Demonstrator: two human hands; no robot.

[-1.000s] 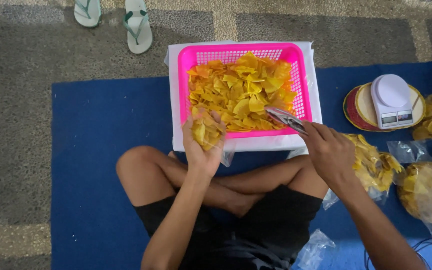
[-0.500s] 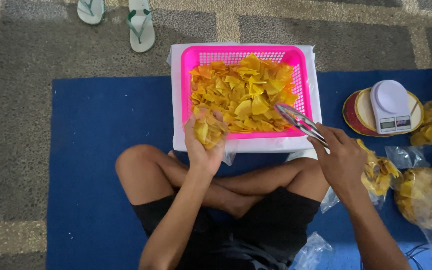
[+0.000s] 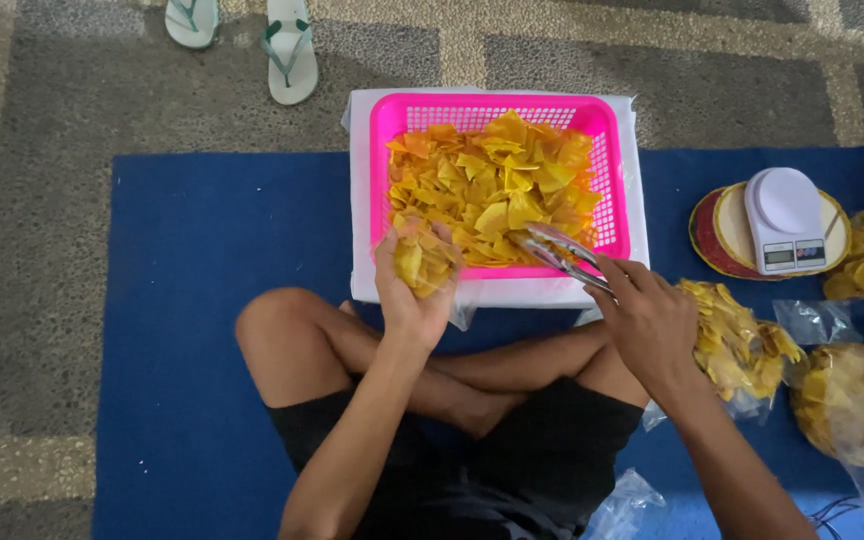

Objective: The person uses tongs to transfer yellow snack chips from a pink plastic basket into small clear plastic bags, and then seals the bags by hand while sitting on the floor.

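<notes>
A pink plastic basket (image 3: pixel 612 170) heaped with yellow-orange chips (image 3: pixel 492 185) rests on a white box lid in front of my crossed legs. My left hand (image 3: pixel 407 295) grips a clear plastic bag of chips (image 3: pixel 422 262) at the basket's near left corner. Metal tongs (image 3: pixel 557 252) are in my right hand (image 3: pixel 647 320), with their tips low in the chips at the basket's near right side.
A white kitchen scale (image 3: pixel 785 215) sits on a round woven mat at the right. Filled chip bags (image 3: pixel 737 345) lie by my right knee, and more lie at the right edge (image 3: pixel 857 400). Two green flip-flops (image 3: pixel 290 45) lie on the carpet beyond the blue mat (image 3: pixel 202 300).
My right hand swung the tongs left and down from the basket's right rim into the chips. The left hand kept the bag in place.
</notes>
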